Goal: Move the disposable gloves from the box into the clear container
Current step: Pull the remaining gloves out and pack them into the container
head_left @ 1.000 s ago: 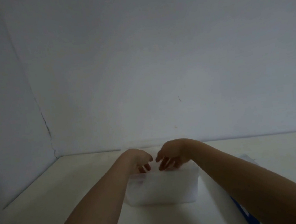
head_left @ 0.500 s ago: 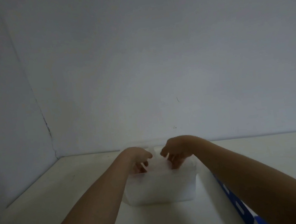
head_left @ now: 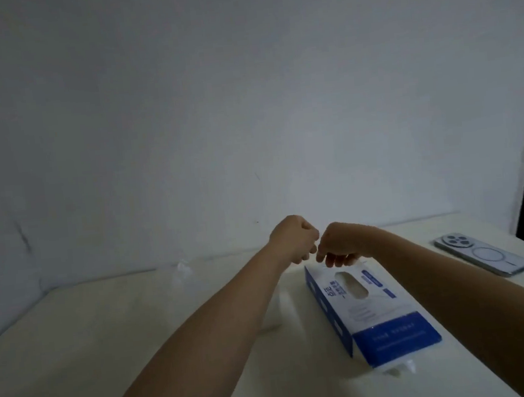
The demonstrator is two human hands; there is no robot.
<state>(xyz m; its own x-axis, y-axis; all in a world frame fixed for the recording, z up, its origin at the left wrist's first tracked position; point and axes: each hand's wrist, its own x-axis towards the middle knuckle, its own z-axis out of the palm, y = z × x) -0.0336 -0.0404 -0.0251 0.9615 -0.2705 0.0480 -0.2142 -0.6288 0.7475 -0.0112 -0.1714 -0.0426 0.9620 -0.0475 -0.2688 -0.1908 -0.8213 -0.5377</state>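
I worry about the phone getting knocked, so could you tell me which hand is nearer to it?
Right. The right hand hangs over the far end of the box, left of the phone; the left hand is further left.

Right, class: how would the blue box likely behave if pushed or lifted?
Lying flat on the table, the box would probably slide, not tip or roll. It looks like thin card, so likely light and easily dented.

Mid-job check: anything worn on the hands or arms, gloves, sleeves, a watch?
No. The left hand and right hand are bare, no gloves. The left forearm and right forearm are uncovered to the frame edge: no sleeves, watch or bands visible. The picture is dim.
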